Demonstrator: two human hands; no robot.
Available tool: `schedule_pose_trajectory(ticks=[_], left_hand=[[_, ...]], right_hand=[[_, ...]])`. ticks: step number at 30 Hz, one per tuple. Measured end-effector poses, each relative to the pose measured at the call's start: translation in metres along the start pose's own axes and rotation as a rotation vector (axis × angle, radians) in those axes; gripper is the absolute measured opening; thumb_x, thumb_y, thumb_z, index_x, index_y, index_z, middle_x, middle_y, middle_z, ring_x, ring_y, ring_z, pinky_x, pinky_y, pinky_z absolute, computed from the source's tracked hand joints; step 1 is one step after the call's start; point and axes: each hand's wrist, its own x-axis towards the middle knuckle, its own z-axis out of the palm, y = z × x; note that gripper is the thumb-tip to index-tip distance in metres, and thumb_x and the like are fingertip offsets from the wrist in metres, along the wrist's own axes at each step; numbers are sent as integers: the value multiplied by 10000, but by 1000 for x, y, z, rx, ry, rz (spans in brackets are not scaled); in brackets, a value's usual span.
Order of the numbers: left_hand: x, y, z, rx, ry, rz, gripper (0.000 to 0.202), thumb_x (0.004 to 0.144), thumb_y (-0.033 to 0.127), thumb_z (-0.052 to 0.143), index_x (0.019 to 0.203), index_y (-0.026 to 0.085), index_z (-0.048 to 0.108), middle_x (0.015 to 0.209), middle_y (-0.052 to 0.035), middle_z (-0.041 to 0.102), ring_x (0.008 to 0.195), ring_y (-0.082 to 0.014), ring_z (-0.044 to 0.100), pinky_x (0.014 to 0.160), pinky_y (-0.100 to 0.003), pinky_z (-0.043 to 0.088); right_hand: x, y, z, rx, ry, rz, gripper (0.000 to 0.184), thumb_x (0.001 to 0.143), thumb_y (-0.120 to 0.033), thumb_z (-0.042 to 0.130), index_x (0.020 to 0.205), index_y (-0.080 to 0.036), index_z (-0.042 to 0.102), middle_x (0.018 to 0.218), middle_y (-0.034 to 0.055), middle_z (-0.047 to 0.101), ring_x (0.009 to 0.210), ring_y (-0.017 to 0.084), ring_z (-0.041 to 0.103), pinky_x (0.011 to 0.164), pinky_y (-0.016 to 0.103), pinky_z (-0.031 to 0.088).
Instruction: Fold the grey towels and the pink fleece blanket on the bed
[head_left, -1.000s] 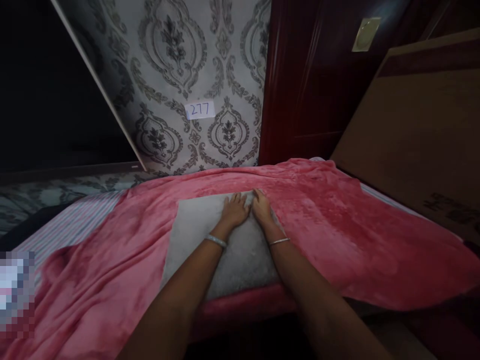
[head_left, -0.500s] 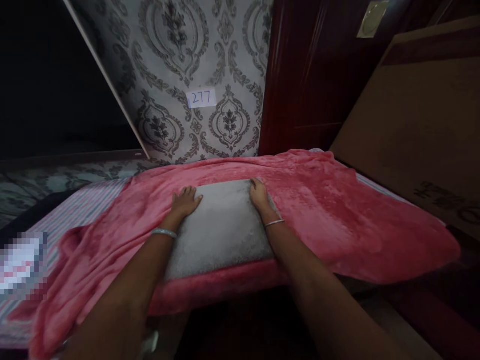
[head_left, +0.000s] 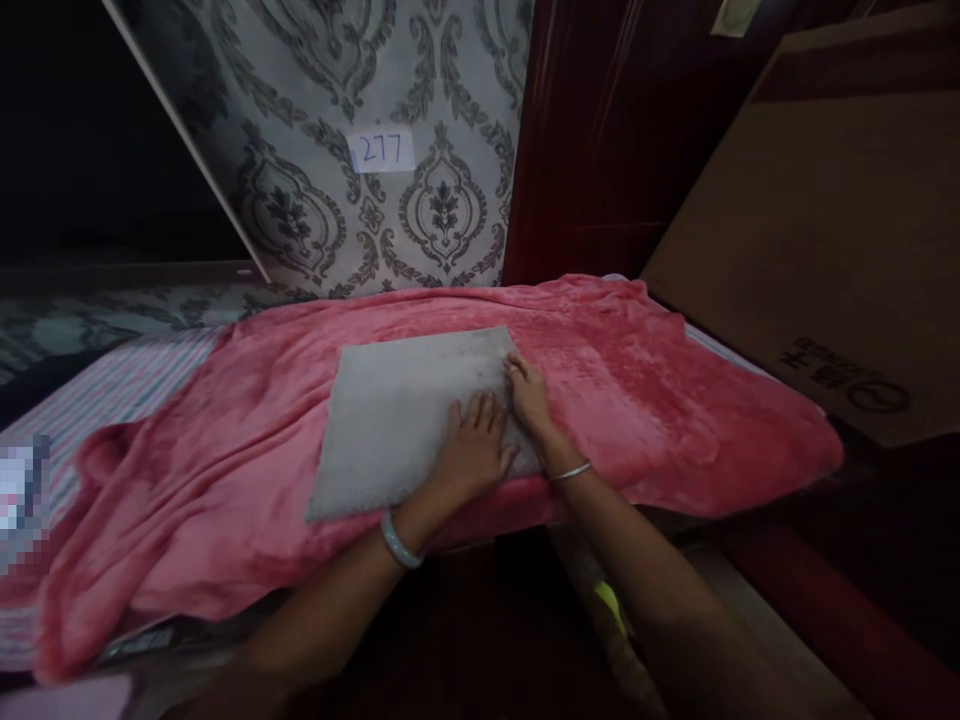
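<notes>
A grey folded cloth (head_left: 390, 410) lies flat on a pink plush blanket (head_left: 637, 400) spread over a bed. My left hand (head_left: 472, 450) rests palm down on the cloth near its front right corner, fingers spread. Right beside it, my right hand (head_left: 529, 395) lies on the cloth's right edge, fingers touching the fabric. Each wrist wears a bangle. Neither hand holds anything lifted.
A striped sheet (head_left: 127, 375) shows at the left under the blanket. Patterned wallpaper with a paper label reading 277 (head_left: 381, 151) stands behind. A dark red door (head_left: 600, 150) and a large cardboard box (head_left: 825, 230) are at the right.
My left hand has slid from the cloth's far left corner to its front right, next to my right hand. The view has shifted downward slightly.
</notes>
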Motion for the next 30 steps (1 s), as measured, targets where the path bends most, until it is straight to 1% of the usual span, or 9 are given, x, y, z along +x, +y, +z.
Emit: schedule_pose_trajectory(ticks=[3,6,15,18,21,23,25,28,30], left_hand=[[-3,1,6,3,-17,-18,662,1007,502,385,1560,137,387,1651,-184,299,1548,-345,234,1234,-626,223],[-12,-13,2,4,-47,-52,703,985,554,435,1575,177,368,1666,-180,261,1556,-341,210,1247,-602,203],[-91,-104,-12,82,-91,-398,759,963,608,426,1599,207,322,1679,-180,188,1560,-374,167,1230,-621,213],[-113,-128,-16,89,-119,-441,723,988,547,379,1607,183,293,1684,-166,185,1565,-334,173,1222,-591,261],[-121,-144,-23,77,-186,-488,695,998,487,344,1609,161,274,1689,-154,181,1561,-313,199,1217,-590,274],[-118,-148,-31,95,-192,-530,679,994,474,345,1581,133,337,1677,-170,226,1551,-336,228,1214,-622,257],[-108,-143,-38,114,-135,-523,653,996,458,333,1545,110,401,1657,-188,282,1548,-348,232,1216,-635,238],[-80,-119,-40,71,-45,-383,636,1005,447,313,1558,139,383,1661,-166,291,1556,-320,220,1235,-599,218],[-61,-98,-34,23,-44,-262,649,1001,473,342,1584,187,343,1679,-133,259,1560,-311,208,1241,-588,210]], right_hand=[[-12,-4,-3,-50,-38,-26,394,911,-303,494,1245,-174,659,1282,138,697,1173,235,650,1089,465,474],[-12,-10,-3,-120,-67,-63,384,903,-280,497,1229,-172,669,1282,132,697,1200,229,632,1104,445,461],[-13,-17,-6,-161,-126,-47,409,910,-282,475,1251,-174,674,1340,127,671,1272,235,584,1170,467,384],[-13,-20,-5,-158,-104,-50,404,904,-271,479,1228,-159,692,1316,132,684,1249,229,597,1155,446,404],[-8,-25,-7,-135,-108,-16,403,912,-280,472,1216,-148,702,1292,138,697,1229,237,611,1146,452,414],[-5,-31,-11,-119,-110,25,422,930,-294,447,1242,-146,689,1296,138,696,1227,242,617,1141,468,419],[-8,-40,-16,-150,-119,19,444,942,-306,446,1290,-139,667,1353,145,665,1278,245,589,1163,471,393],[-32,-57,-24,-326,-219,-99,483,944,-338,510,1383,-169,621,1526,136,524,1442,264,437,1233,488,273],[-56,-68,-27,-486,-350,-164,531,944,-377,548,1449,-217,569,1611,108,414,1511,292,326,1252,545,188]])
